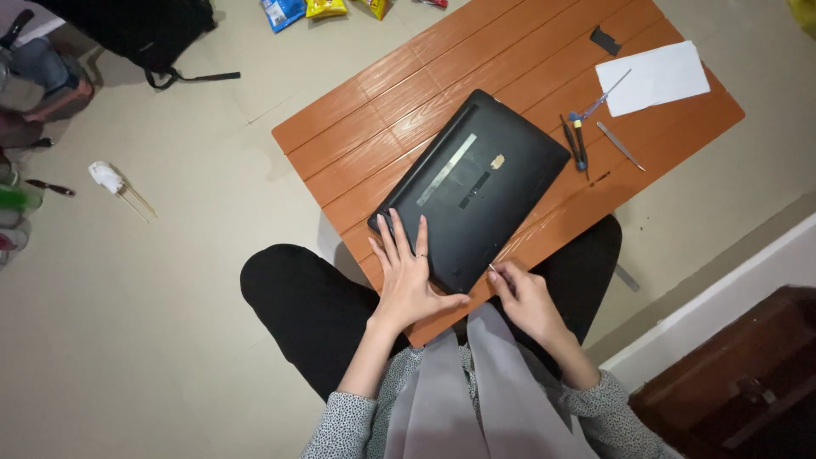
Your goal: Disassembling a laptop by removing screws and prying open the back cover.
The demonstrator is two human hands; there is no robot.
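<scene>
Black plastic faces up: the laptop (473,189) lies upside down on the small orange slatted table (365,127) across my lap, its underside showing so the bottom panel is within reach. It sits at a slant, one corner pointing toward me, which brings the near edge close to both hands.

My left hand (406,274) lies flat on that near corner, fingers spread wide and holding nothing; as I judge it, the open palm is there to press the case down so it doesn't slide. My right hand (524,297) is at the near edge of the case, just beside the corner, fingers pinched together on something thin and pale that pokes out toward the edge. It is too small to say what it is.

Farther along the table, well apart from my hands, lie the tools (581,136): a dark screwdriver with a blue and yellow neck, tweezers, another slim metal tool. They sit to the right of the laptop, close enough to grab. Beyond them is a white sheet of paper (659,76) and a small dark piece (604,40) near the far edge.

On the floor, a black bag (140,30) lies off to the left and some snack packets (306,10) lie past the table.
</scene>
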